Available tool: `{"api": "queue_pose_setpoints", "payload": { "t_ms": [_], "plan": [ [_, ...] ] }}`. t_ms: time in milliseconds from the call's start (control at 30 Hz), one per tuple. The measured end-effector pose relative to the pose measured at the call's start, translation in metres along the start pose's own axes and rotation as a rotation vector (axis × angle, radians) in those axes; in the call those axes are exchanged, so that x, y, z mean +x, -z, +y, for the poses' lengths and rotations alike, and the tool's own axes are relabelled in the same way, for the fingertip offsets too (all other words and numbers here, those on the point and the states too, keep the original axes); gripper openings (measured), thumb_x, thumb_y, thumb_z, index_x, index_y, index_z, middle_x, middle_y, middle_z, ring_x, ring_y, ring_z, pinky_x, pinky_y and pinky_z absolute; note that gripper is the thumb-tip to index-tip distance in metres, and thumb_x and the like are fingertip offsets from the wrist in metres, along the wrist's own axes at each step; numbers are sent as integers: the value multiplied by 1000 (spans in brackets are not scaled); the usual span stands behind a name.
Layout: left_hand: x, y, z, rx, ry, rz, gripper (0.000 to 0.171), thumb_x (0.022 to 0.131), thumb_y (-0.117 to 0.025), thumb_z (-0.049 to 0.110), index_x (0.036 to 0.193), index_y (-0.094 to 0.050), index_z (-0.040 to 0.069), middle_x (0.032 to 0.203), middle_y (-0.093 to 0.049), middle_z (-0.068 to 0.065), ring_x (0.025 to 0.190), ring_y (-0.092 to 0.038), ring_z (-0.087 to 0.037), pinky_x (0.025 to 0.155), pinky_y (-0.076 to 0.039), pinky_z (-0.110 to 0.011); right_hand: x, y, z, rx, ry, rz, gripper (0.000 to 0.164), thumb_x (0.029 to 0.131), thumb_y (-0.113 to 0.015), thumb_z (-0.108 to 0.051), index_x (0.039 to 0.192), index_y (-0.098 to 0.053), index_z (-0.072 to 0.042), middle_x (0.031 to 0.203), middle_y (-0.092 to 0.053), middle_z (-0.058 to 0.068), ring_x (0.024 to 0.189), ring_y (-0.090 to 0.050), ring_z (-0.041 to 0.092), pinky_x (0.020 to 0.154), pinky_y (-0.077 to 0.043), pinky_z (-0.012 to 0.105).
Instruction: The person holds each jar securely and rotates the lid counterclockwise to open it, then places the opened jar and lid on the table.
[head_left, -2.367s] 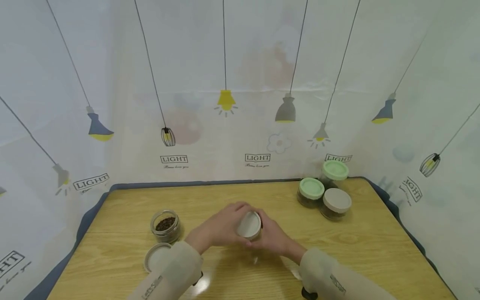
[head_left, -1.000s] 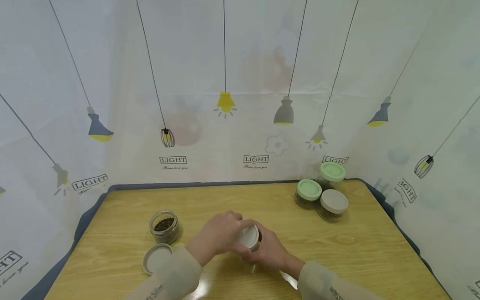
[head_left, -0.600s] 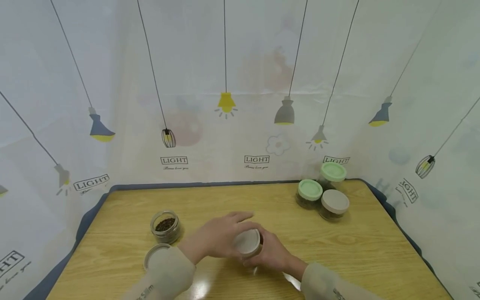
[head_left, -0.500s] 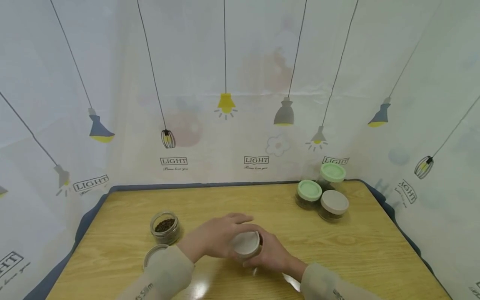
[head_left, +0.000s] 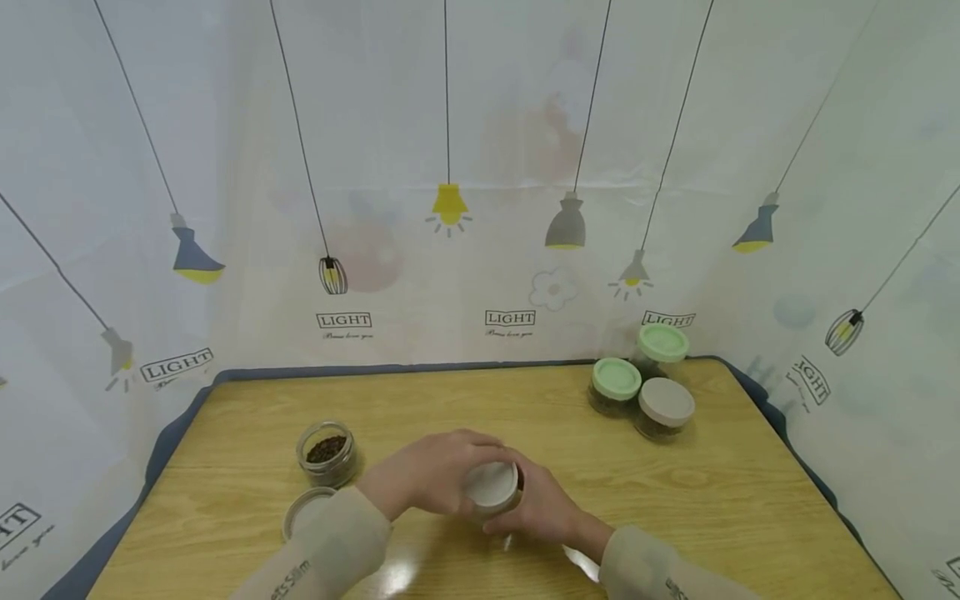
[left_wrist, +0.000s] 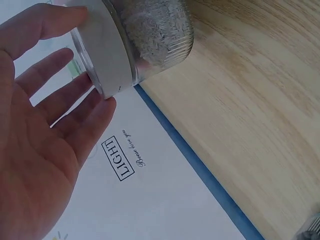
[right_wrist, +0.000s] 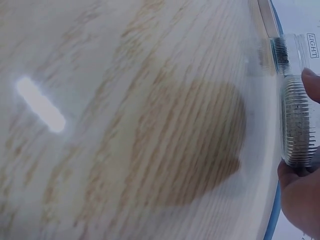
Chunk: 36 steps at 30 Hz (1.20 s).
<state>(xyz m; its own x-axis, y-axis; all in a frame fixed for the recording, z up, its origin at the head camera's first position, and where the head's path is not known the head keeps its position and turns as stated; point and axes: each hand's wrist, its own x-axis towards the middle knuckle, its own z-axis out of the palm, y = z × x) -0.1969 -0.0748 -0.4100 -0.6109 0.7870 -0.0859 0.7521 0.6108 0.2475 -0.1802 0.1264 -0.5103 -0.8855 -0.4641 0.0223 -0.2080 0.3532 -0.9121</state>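
Both hands hold one clear ribbed glass jar (left_wrist: 160, 35) with a pale grey lid (head_left: 491, 485) in the middle of the head view. Thumb and fingers of the left hand (head_left: 431, 475) pinch the lid's edge, as the left wrist view shows. The right hand (head_left: 546, 504) grips the jar's glass body from the right. Pale, flaky bits show through the glass. In the right wrist view the jar's base stands close to the tabletop. To the left stands an uncovered glass jar (head_left: 330, 477) with dark brown pieces inside. A loose pale lid (head_left: 294, 517) lies in front of it, partly behind the left sleeve.
At the back right, three lidded jars stand close together: two with green lids (head_left: 617, 379), one with a beige lid (head_left: 667, 402). The wooden table (head_left: 675, 500) ends at a blue edge against a white printed backdrop (head_left: 450, 275).
Over these seconds the left hand has shifted its fingers around the lid's edge. The jar has moved slightly toward the person. The right hand keeps its grip, and the other jars stay in place.
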Motion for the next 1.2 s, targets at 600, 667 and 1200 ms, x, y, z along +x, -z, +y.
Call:
{"api": "queue_pose_setpoints", "payload": {
  "t_ms": [600,667,1200],
  "plan": [
    [7,-13,7,215,166,105,71,78,-65,65,128,-54,17,120,-60,-2,100,-59,-16,74,-55,-30,1,1,1,-11,6,33,96,66,-89,-27,146,-38,-11,135,-56,4,119,-57,21,97,-49,32],
    [7,-15,7,237,180,109,75,77,-64,69,129,-53,16,120,-60,-1,101,-59,-16,77,-55,-31,1,2,1,-15,6,34,95,67,-89,-29,146,-38,-11,135,-56,4,119,-57,21,97,-49,32],
    [3,-6,5,106,-51,34,73,78,-77,36,143,-45,34,153,-43,1,140,-44,-25,104,-48,-43,-1,1,-1,17,-46,2,90,69,-88,-30,143,-41,-15,137,-55,5,123,-54,21,100,-46,39]
  ]
}}
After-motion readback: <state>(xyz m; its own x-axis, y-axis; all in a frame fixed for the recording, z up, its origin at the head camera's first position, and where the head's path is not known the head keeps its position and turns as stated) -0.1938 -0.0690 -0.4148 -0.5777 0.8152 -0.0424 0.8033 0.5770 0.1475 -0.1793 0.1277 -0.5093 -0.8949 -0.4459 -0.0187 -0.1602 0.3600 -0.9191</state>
